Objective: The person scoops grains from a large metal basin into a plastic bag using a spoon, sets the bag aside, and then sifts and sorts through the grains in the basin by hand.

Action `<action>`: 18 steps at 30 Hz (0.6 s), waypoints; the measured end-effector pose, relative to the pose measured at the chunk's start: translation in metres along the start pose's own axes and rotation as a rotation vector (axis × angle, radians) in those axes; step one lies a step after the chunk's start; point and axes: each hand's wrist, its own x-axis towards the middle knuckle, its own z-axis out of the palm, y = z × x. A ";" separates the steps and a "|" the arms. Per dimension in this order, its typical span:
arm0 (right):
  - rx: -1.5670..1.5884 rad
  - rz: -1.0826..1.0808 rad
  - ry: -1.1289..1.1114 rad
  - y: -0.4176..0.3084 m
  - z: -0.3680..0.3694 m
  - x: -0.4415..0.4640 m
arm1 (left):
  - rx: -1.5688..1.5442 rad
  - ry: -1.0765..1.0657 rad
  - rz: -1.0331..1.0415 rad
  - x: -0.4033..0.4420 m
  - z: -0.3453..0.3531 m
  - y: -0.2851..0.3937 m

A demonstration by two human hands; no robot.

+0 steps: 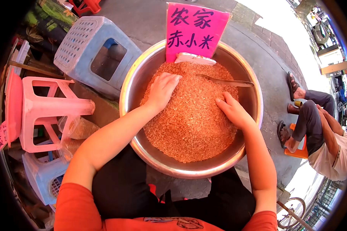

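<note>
A wide metal basin [254, 81] in front of me holds a heap of reddish-brown rice grains [189, 127]. My left hand [164, 90] rests on the upper left of the heap, its fingers open, the tips partly sunk in the grains. On the right side of the heap lies my right hand [234, 109], thumb apart from the fingers, which are partly hidden by the grains. A scoop or spoon with a long handle [233, 82] lies on the rice between my hands and the basin's right rim. Behind it, a pink sign [191, 30] with black handwritten characters stands upright in the heap.
A blue-grey plastic stool [115, 57] stands left of the basin. Pink stools [58, 107] and a plastic bag of grain [81, 129] are farther left. At right, another person sits, with sandalled feet [287, 134] on the pavement. A bicycle wheel [293, 213] shows at lower right.
</note>
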 end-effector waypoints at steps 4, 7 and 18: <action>0.318 -0.124 -0.123 -0.049 0.002 -0.026 | -0.039 -0.019 -0.008 -0.001 0.000 -0.003; 0.299 -0.243 -0.094 -0.069 -0.003 -0.032 | -0.036 -0.021 0.013 0.001 0.000 -0.004; -0.321 -0.075 0.094 0.016 0.017 0.005 | -0.077 0.000 0.005 -0.002 -0.001 -0.001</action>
